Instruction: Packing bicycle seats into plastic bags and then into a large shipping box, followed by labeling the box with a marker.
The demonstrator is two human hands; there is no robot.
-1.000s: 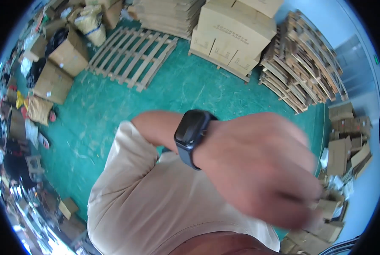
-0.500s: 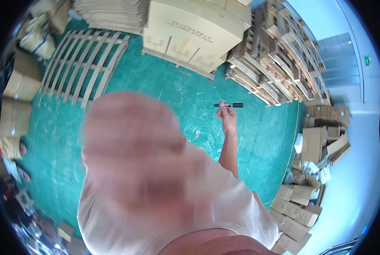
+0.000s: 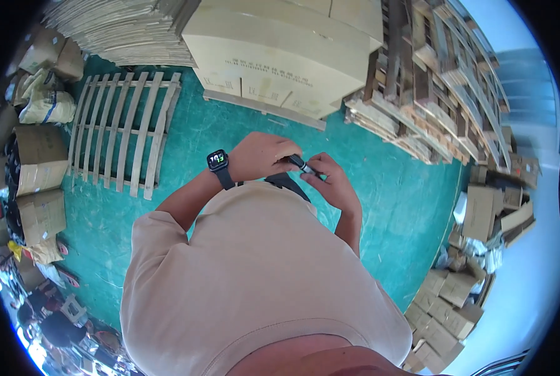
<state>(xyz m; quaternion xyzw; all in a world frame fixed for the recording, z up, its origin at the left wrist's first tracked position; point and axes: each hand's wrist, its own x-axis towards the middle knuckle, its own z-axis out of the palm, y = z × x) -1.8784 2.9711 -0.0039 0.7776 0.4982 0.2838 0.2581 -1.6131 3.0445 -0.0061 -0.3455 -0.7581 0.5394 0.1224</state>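
Both my hands meet in front of my chest, above my beige shirt. My right hand [image 3: 332, 182] grips a black marker pen [image 3: 302, 165] by its body. My left hand [image 3: 262, 155], with a dark smartwatch [image 3: 217, 161] on its wrist, closes its fingertips on the pen's left end. The pen lies nearly level between the two hands, mostly hidden by the fingers. A dark strap shows just below the hands.
A green floor [image 3: 186, 150] lies below. An empty wooden pallet [image 3: 122, 131] lies at left. Large cardboard boxes [image 3: 280, 50] stand on a pallet ahead, flattened cardboard [image 3: 123, 28] beside them. Stacked pallets [image 3: 436, 81] rise at right. Small boxes [image 3: 455, 313] crowd the right edge, open cartons [image 3: 32, 163] the left.
My left hand dropped away from the camera, where it was a close blur. My right hand drew the pen back from arm's length. Both hands now hold it together at my chest.
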